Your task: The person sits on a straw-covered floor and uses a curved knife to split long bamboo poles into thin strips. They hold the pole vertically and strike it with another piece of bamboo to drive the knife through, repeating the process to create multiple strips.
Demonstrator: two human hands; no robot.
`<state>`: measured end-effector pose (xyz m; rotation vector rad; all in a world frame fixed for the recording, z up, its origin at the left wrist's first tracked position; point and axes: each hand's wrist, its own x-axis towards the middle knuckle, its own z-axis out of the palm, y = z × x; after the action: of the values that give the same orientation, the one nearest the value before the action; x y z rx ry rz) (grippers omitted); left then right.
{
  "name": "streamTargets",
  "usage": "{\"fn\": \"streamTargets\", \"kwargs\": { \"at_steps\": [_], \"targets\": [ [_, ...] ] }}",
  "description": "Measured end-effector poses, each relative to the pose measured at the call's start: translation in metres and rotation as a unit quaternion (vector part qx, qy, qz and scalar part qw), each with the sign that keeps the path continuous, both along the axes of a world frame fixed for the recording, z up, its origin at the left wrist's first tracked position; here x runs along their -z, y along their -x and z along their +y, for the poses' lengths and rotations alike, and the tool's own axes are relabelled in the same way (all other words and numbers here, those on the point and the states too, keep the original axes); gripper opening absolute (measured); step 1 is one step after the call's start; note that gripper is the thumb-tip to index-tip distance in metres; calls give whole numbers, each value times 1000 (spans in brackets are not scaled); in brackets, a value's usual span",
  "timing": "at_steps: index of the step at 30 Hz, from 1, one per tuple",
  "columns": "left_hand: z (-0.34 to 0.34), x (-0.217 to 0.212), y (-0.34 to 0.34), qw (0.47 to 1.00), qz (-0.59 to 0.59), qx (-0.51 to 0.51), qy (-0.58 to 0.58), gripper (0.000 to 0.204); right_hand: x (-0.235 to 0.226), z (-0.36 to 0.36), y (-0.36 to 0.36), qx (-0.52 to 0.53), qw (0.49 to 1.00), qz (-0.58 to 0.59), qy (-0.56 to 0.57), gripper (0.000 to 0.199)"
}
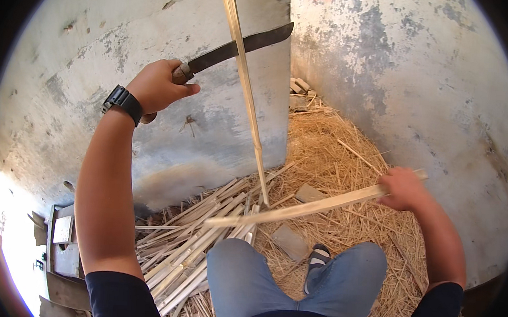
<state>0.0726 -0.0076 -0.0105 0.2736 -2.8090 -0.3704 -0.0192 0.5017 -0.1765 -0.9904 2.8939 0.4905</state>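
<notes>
Now the left hand (157, 87) grips the machete (237, 47), blade lodged in an upright bamboo strip (247, 95); the right hand (403, 189) holds another strip (297, 209); a pile of split strips (192, 241) lies ready, this one barely begun.

Knife handle mostly hidden inside the closed left hand (160, 86); only its butt end shows below the wrist. Knife blade (242, 46) partly covered where the upright bamboo strip (247, 95) crosses in front of it. Strip's top end reaches the picture's upper edge, tip hard to tell. Right hand (403, 189) wraps the long slat (297, 208), hiding the part in its grip; fingertips not visible. Lower part of the stick pile (186, 252) is hidden behind the person's knee (242, 272). Sandal (317, 262) mostly hidden between the legs. Metal object (60, 246) at lower left cut off by the dark rim, kind unclear. Overexposed patch at far left, nothing readable.
</notes>
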Motion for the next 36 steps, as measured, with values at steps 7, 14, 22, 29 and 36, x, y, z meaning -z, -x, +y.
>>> {"fn": "streamTargets", "kwargs": {
  "at_steps": [7, 14, 22, 29, 36],
  "targets": [
    [64, 5, 2, 1000, -3, -15, 0, 39, 31, 177, -53, 277, 951, -125, -57, 33],
    [77, 7, 18, 996, 12, -43, 72, 40, 46, 292, -104, 299, 945, -52, 122, 39],
    [88, 11, 17, 997, 37, -33, 65, 39, 134, 396, -185, 484, 873, -62, 15, 51],
    [105, 16, 10, 996, 48, -24, 76, 38, 218, 304, -209, 509, 729, -403, 214, 45],
    [103, 7, 20, 996, 18, -30, 78, 40, 311, 282, -185, 539, 385, -559, 499, 33]
  ]
}}
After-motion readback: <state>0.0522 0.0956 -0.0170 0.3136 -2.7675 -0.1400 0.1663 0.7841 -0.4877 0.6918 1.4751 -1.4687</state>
